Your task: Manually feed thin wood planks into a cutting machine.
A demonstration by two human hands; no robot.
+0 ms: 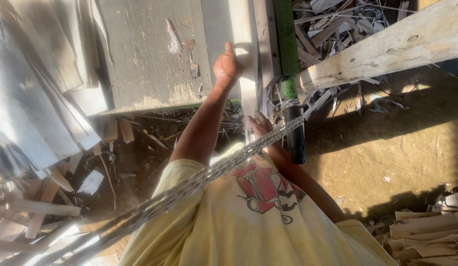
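I look down my own yellow printed shirt. My left hand (228, 65) reaches forward, thumb up, with its fingers closed on the edge of a long pale wooden board (243, 34) that lies on a grey machine table (150, 49). My right hand (259, 125) is at the board's near end. A braided grey rope (189, 184) crosses over that hand and hides its grip. The rope runs from the lower left up to a green and black post (289, 83), where it is wrapped around.
A thick rough timber beam (387, 47) slants across the upper right over a heap of wood scraps (337, 24). Stacked planks (36, 98) lean at the left, with offcuts (426, 231) at the lower right and bare dirt floor (387, 148) between.
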